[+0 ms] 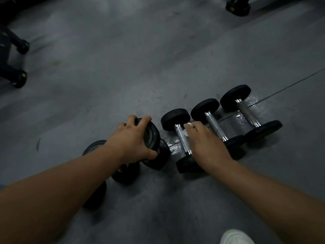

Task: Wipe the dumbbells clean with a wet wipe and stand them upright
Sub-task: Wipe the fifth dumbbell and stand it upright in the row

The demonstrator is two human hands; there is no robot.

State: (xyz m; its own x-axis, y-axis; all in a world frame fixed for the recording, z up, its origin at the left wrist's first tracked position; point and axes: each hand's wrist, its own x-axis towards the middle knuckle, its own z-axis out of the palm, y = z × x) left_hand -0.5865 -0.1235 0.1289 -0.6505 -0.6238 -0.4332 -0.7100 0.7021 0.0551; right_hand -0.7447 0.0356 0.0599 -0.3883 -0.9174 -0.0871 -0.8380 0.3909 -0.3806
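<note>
Presently in hand: wiping the chrome grip of the nearest lying dumbbell (182, 138), by my reading, while another is being set on end.
Right hand: the right hand (205, 143) curls over that grip, holding a white wet wipe (189, 124) against the metal near its far head.
Left hand: the left hand (133, 138) grips the upper head of the tilted dumbbell (152, 132), fingers over the rim and thumb below; its lower head rests on the floor (158, 59).
Where the dumbbells are: all on the floor in a rough row. The middle dumbbell (216, 125) and the far dumbbell (248, 113) lie on their sides to the right, apparently unwiped. The left dumbbell (93, 147) looks to stand on end; more dark heads sit under the left forearm, too hidden to judge.
Progress: roughly midway, I judge, with three lying flat.
Next move calls for: bringing the tilted dumbbell fully upright before letting go, then working the wipe along the grip and both heads.
Watch for: round heads roll, and the floor between the dumbbells shines wet.
Also in view: a pale shoe (235, 237) at the bottom edge.
</note>
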